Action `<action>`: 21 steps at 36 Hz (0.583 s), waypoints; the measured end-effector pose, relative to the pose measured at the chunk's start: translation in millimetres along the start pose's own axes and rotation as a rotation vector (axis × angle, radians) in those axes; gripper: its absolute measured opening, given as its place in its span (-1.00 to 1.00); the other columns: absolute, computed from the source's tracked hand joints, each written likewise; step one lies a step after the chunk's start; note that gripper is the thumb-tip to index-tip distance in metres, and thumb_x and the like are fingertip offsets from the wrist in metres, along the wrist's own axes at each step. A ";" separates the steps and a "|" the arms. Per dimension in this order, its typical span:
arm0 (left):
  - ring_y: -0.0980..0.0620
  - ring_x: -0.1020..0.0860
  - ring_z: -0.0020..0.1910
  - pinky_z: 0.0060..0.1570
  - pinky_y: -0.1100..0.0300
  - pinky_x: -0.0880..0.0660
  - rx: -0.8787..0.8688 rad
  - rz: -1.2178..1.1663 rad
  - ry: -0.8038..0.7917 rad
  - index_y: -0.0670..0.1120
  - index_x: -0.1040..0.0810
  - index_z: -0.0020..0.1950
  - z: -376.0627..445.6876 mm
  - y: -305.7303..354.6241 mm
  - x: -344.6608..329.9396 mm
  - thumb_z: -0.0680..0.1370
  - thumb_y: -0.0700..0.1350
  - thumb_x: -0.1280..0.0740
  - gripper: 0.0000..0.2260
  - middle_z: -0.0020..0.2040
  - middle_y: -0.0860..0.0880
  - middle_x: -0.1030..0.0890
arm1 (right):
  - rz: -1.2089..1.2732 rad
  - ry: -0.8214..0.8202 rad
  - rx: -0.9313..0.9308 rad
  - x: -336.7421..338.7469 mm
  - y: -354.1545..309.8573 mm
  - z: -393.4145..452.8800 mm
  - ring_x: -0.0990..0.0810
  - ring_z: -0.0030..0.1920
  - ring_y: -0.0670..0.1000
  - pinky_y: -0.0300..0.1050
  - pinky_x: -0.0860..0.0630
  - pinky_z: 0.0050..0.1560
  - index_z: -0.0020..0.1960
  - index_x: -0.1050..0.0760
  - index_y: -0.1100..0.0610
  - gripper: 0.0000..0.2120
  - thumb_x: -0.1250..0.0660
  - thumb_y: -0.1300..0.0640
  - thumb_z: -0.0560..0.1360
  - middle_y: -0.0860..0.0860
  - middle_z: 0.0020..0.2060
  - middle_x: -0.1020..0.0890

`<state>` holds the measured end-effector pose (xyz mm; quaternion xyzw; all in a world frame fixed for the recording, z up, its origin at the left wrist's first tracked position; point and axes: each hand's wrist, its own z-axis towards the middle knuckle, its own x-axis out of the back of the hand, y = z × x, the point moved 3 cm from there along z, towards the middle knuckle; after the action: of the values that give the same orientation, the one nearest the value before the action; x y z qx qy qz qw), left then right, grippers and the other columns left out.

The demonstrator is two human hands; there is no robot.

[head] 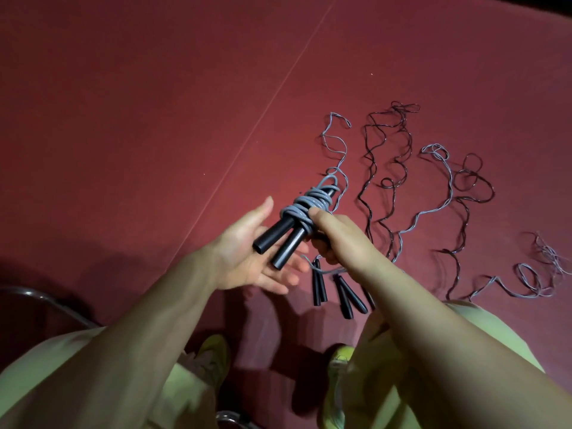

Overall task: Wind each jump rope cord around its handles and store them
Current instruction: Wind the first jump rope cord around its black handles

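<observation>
Item 1, left hand [247, 258]: palm up, fingers straight and spread, holding nothing; the butt ends of the handle pair hang just over the palm, contact not certain.

Item 2, handle pair [280, 241]: two black handles side by side, raised above the floor between the hands. Grey cord [306, 204] lies in several turns round their upper half; a loose tail runs from the far end down to the floor.

Item 3, right hand [335, 235]: fingers and thumb curled round the wound part of the bundle, clamping the turns in place.

Item 4, red floor [154, 119]: a pale seam line crosses it on a slant.

Item 5, spare handles [343, 294]: more black handles lying on the floor below the right hand, two or three pairs, the count unclear as the forearm covers part.

Item 6, loose ropes [433, 196]: grey and dark cords trailing unwound over the floor to the right, partly tangled with one another.

Step in hand, as judged: winding of the first rope, about half done, none stored. Next move calls for keeping the turns pinned while the remaining tail is drawn up and wrapped, then the end tucked under a turn. No storage place is visible.

Markings: no brand, label or writing legible on handles, cords or floor.
</observation>
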<state>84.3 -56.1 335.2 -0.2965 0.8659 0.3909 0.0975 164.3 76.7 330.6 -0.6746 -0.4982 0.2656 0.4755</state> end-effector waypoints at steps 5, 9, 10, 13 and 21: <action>0.10 -0.34 -0.54 -0.44 0.25 -0.37 0.015 -0.046 -0.081 -0.13 -0.55 -0.10 -1.6 -0.3 -0.6 0.41 0.38 -0.02 -0.38 -0.40 0.01 -0.42 | 0.020 -0.057 0.042 -2.2 -3.6 -0.2 -0.15 -0.52 -0.06 -0.16 -0.05 -0.45 -0.34 -0.37 0.09 -0.58 -0.09 -0.02 0.65 -0.01 -0.51 -0.25; 0.09 -0.31 -0.55 -0.44 0.26 -0.32 -0.032 0.082 0.114 -0.13 -0.51 -0.12 3.1 0.1 5.2 0.54 0.33 0.02 -0.43 -0.41 -0.01 -0.41 | -0.136 -0.054 -0.046 -2.3 3.9 2.6 -0.24 -0.57 -0.03 -0.25 -0.17 -0.53 -0.24 -0.47 0.19 -0.49 -0.05 -0.16 0.62 0.04 -0.53 -0.35; 0.09 -0.31 -0.56 -0.44 0.25 -0.32 -0.043 0.126 0.171 -0.13 -0.51 -0.12 5.1 -1.1 6.4 0.56 0.31 0.03 -0.43 -0.42 0.00 -0.42 | -0.194 -0.044 -0.069 -1.5 6.6 3.1 -0.27 -0.58 0.00 -0.24 -0.19 -0.52 -0.27 -0.48 0.19 -0.46 -0.04 -0.20 0.61 0.06 -0.54 -0.36; 0.11 -0.32 -0.57 -0.44 0.26 -0.33 -0.056 0.206 0.273 -0.12 -0.51 -0.12 9.7 -3.6 8.5 0.57 0.30 0.02 -0.45 -0.44 0.03 -0.43 | -0.351 -0.005 -0.097 1.3 11.2 3.8 -0.36 -0.62 -0.02 -0.22 -0.31 -0.47 -0.35 -0.47 0.19 -0.39 -0.02 -0.25 0.59 0.03 -0.62 -0.40; -0.08 -0.51 -0.31 -0.20 0.06 -0.53 -0.150 0.713 0.621 -0.18 -0.53 -0.08 14.6 2.9 23.4 0.58 0.22 -0.13 -0.52 -0.27 -0.11 -0.53 | -0.431 -0.076 -0.075 -2.1 12.2 4.8 -0.37 -0.62 -0.10 -0.21 -0.29 -0.42 -0.33 -0.51 0.14 -0.48 -0.13 -0.22 0.58 -0.04 -0.64 -0.43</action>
<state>62.8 -54.0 317.7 -0.0900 0.8712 0.3544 -0.3277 164.7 76.0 317.4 -0.5592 -0.6580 0.1645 0.4768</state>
